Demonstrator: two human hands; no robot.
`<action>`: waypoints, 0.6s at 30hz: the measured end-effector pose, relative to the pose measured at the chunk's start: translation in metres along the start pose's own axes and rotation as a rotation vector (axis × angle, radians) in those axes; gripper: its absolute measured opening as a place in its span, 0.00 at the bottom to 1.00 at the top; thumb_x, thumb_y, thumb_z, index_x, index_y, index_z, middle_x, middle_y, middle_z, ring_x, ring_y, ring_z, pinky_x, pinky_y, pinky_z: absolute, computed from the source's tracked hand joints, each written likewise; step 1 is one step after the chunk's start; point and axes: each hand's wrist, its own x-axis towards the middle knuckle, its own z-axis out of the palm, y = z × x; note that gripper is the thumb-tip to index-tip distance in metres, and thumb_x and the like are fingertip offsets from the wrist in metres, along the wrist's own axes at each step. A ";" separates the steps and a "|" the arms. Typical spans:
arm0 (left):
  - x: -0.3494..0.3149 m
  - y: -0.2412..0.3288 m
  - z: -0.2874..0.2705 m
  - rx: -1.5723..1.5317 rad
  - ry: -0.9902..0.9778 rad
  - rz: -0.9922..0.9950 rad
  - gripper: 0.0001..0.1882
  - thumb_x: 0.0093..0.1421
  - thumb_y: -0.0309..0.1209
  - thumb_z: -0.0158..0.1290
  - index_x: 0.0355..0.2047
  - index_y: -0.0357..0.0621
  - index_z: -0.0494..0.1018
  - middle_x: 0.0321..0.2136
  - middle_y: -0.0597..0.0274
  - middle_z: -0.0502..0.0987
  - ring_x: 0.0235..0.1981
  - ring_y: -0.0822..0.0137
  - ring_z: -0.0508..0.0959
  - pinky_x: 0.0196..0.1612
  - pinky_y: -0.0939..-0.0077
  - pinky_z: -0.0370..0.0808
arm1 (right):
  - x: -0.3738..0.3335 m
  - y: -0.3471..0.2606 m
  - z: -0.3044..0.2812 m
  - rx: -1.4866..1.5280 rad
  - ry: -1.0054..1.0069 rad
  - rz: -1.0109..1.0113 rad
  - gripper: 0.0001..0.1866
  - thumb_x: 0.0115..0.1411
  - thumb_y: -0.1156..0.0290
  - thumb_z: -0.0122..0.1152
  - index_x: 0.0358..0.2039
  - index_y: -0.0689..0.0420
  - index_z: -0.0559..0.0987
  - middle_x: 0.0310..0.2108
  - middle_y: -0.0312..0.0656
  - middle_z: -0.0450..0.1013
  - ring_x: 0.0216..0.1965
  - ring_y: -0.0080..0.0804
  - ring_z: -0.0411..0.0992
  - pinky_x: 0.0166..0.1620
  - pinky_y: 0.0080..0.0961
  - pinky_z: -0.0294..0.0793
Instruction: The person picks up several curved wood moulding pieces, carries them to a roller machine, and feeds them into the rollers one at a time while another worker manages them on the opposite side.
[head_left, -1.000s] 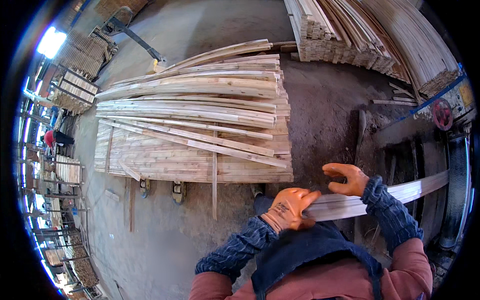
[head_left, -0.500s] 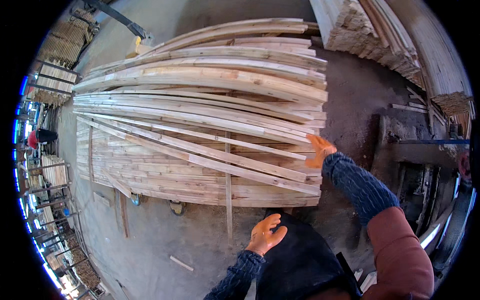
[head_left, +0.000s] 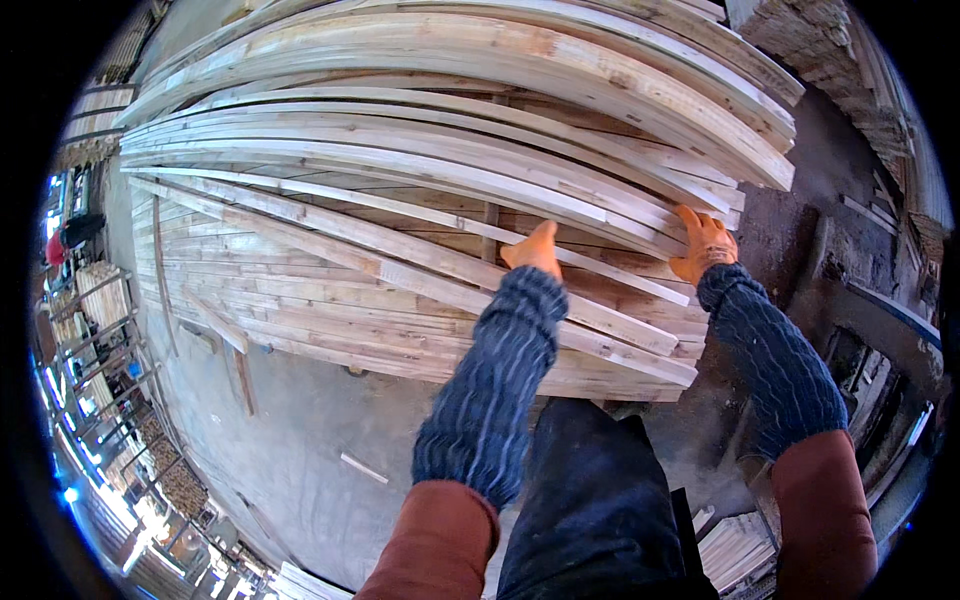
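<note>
Long pale wooden boards lie across a broad stack, their right ends fanned out. My right hand point(head_left: 706, 243), in an orange glove, is at the right end of a board point(head_left: 632, 232), its thumb and fingers closed around that end. My left hand point(head_left: 535, 252), gloved alike, reaches over a narrow wooden strip point(head_left: 430, 212) and closes on it, its fingertips partly hidden. Two more loose strips slant just nearer than the left hand, including a wider one point(head_left: 520, 312). Below them is a flat layer of boards point(head_left: 330, 325).
Thicker boards point(head_left: 450, 45) bulge across the far side of the stack. More stacked timber point(head_left: 815, 60) stands at the far right. A dark metal frame point(head_left: 890, 310) is at the right. A small offcut point(head_left: 364, 468) lies on the concrete floor point(head_left: 300, 430). Racks of wood line the left.
My view has come closer to the stack. My left hand has gone from beside my body up onto the strips. My right hand has shifted to an end of a farther board.
</note>
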 end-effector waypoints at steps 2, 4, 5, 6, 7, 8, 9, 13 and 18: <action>0.014 -0.004 0.015 0.075 0.129 -0.046 0.31 0.52 0.32 0.69 0.55 0.38 0.69 0.55 0.47 0.78 0.51 0.52 0.79 0.56 0.64 0.75 | 0.000 0.005 0.010 0.017 0.063 -0.027 0.47 0.49 0.57 0.72 0.70 0.39 0.63 0.66 0.44 0.68 0.67 0.50 0.64 0.68 0.48 0.65; 0.046 -0.020 0.005 0.110 0.053 0.025 0.34 0.52 0.31 0.67 0.56 0.37 0.64 0.53 0.46 0.76 0.50 0.52 0.77 0.56 0.61 0.73 | -0.002 0.003 0.012 -0.004 0.107 -0.055 0.47 0.48 0.57 0.73 0.69 0.41 0.64 0.65 0.44 0.69 0.66 0.50 0.65 0.67 0.48 0.66; 0.060 -0.029 -0.002 0.083 0.003 0.074 0.36 0.51 0.31 0.67 0.57 0.36 0.62 0.52 0.46 0.75 0.50 0.52 0.76 0.56 0.59 0.73 | 0.000 0.001 0.010 -0.014 0.096 -0.084 0.47 0.48 0.57 0.73 0.69 0.41 0.64 0.65 0.44 0.69 0.66 0.50 0.66 0.67 0.49 0.67; 0.071 -0.040 -0.013 0.013 -0.060 0.134 0.37 0.51 0.30 0.66 0.57 0.35 0.59 0.51 0.45 0.74 0.49 0.51 0.75 0.56 0.58 0.72 | 0.002 0.001 0.008 -0.027 0.083 -0.110 0.47 0.48 0.57 0.73 0.69 0.42 0.65 0.64 0.45 0.69 0.65 0.50 0.67 0.66 0.49 0.67; 0.061 -0.045 -0.017 -0.077 -0.140 0.190 0.34 0.52 0.29 0.65 0.57 0.36 0.62 0.49 0.50 0.74 0.47 0.55 0.74 0.53 0.60 0.71 | 0.002 0.010 0.010 -0.036 0.063 -0.108 0.47 0.47 0.56 0.73 0.69 0.42 0.65 0.64 0.45 0.70 0.64 0.50 0.67 0.65 0.49 0.68; 0.050 -0.049 -0.025 -0.180 -0.222 0.240 0.31 0.53 0.28 0.65 0.56 0.37 0.64 0.48 0.54 0.74 0.44 0.60 0.73 0.50 0.63 0.71 | 0.000 0.014 0.013 -0.071 0.085 -0.130 0.45 0.46 0.54 0.73 0.66 0.47 0.68 0.60 0.47 0.72 0.61 0.50 0.70 0.62 0.48 0.71; 0.038 -0.053 -0.033 -0.284 -0.309 0.279 0.29 0.54 0.26 0.64 0.55 0.38 0.67 0.46 0.58 0.74 0.42 0.64 0.72 0.47 0.66 0.70 | -0.007 0.021 0.016 -0.044 0.071 -0.159 0.45 0.46 0.54 0.73 0.65 0.49 0.69 0.59 0.48 0.73 0.60 0.51 0.71 0.62 0.48 0.71; -0.053 -0.051 -0.090 -0.399 -0.241 0.356 0.35 0.55 0.24 0.65 0.61 0.36 0.64 0.47 0.58 0.73 0.49 0.65 0.70 0.56 0.67 0.68 | -0.068 0.017 0.015 0.071 0.031 -0.274 0.43 0.43 0.52 0.74 0.60 0.57 0.74 0.53 0.56 0.75 0.55 0.55 0.74 0.60 0.46 0.73; -0.124 -0.042 -0.140 -0.518 -0.127 0.404 0.23 0.62 0.37 0.63 0.51 0.39 0.67 0.41 0.62 0.71 0.41 0.71 0.69 0.46 0.71 0.71 | -0.181 0.009 -0.010 0.300 -0.010 -0.398 0.45 0.43 0.54 0.80 0.60 0.60 0.73 0.54 0.60 0.73 0.56 0.57 0.73 0.60 0.46 0.74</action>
